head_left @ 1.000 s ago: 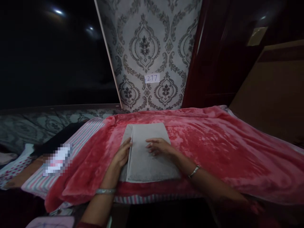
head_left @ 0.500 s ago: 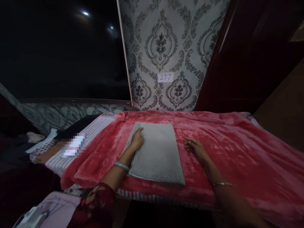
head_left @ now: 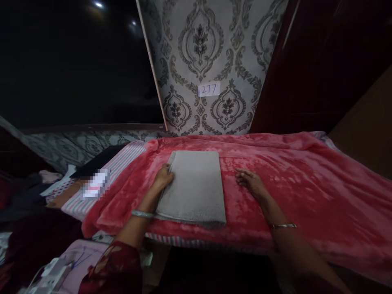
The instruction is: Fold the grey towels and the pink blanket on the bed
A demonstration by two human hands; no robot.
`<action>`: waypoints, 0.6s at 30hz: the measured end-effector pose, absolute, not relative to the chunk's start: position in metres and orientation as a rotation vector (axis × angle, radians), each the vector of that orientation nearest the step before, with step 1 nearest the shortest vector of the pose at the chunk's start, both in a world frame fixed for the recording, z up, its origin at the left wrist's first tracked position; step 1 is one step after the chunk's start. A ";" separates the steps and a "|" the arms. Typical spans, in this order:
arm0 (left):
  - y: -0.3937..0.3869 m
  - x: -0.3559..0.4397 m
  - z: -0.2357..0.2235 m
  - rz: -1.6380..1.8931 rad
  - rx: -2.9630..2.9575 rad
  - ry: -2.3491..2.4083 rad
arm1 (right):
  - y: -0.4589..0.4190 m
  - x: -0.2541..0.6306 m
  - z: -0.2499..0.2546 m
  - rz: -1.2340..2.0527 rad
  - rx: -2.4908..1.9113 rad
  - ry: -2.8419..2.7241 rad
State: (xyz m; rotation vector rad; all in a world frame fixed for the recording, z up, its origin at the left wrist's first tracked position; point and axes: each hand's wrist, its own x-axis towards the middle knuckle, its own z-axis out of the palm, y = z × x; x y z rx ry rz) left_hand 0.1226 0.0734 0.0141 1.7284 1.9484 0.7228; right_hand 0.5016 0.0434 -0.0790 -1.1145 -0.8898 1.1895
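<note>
Red plush blanket (head_left: pixel 306 183) lay spread, presumably as soft base. Folded grey cloth (head_left: pixel 196 188) lay flat, left of blanket's centre. Left hand (head_left: pixel 162 179) bent against cloth's edge, probably steadying layers; firm grasp unclear. Right hand (head_left: pixel 251 182) empty, loosely curled over blanket's middle. Half second earlier, left hand reached farther onto cloth.

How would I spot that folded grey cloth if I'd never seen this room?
Find the wide red blanket spread below the patterned wall. Left of its middle, the grey cloth lies flat, with the left hand at its left edge and the right hand apart from it. Unlike the red blanket and the striped fabric, it is plain grey and folded roughly rectangular.
</note>
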 end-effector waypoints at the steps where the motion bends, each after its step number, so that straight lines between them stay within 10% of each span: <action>1: 0.067 0.123 0.013 0.680 1.756 1.966 | 0.044 0.502 -0.080 1.184 -1.115 -0.901; 18: 0.040 0.138 0.014 0.226 2.001 2.190 | 0.040 0.505 -0.081 1.182 -1.074 -0.909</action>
